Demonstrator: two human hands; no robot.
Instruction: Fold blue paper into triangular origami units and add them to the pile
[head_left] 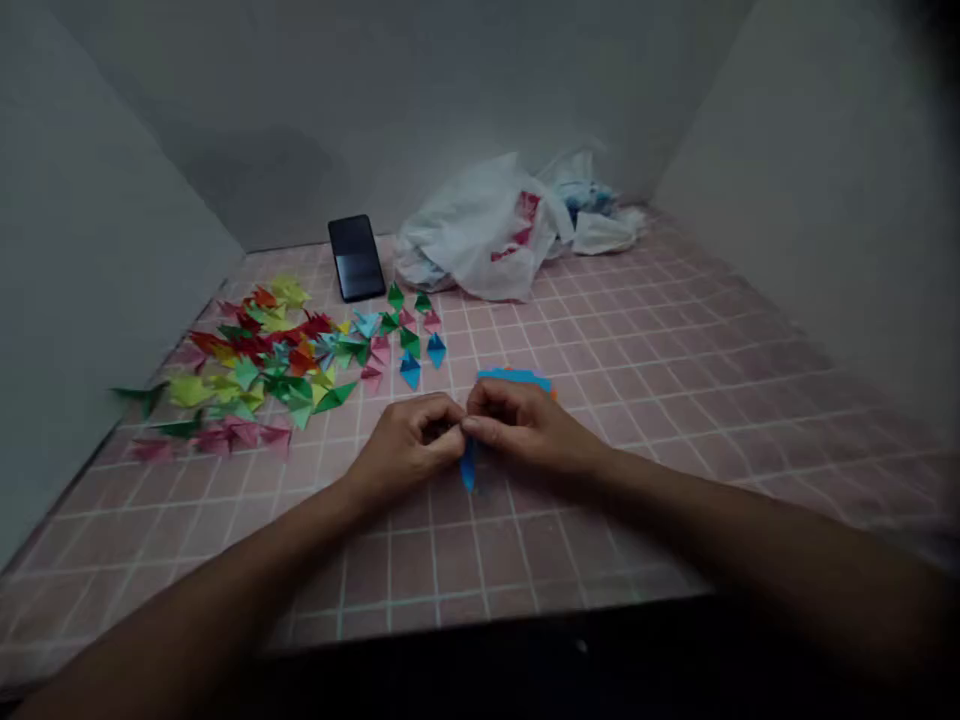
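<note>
Pinched between the fingertips of both hands is a narrow piece of folded blue paper [468, 470], its pointed end hanging down toward me. My left hand [411, 440] closes on it from the left, and my right hand [529, 430] meets it from the right, thumbs close together. The fingers hide the paper's upper part. Just behind my right hand lies a small stack of blue paper [516, 377] with orange edges showing. Two small folded blue paper pieces [409, 370] rest beyond my left hand.
Many colourful folded paper pieces [247, 360] are heaped on the left of the pink checked tablecloth [420, 560]. A dark phone [356, 258] lies at the back, beside a crumpled white plastic bag [480, 225]. Pale walls [450, 90] enclose the back and sides.
</note>
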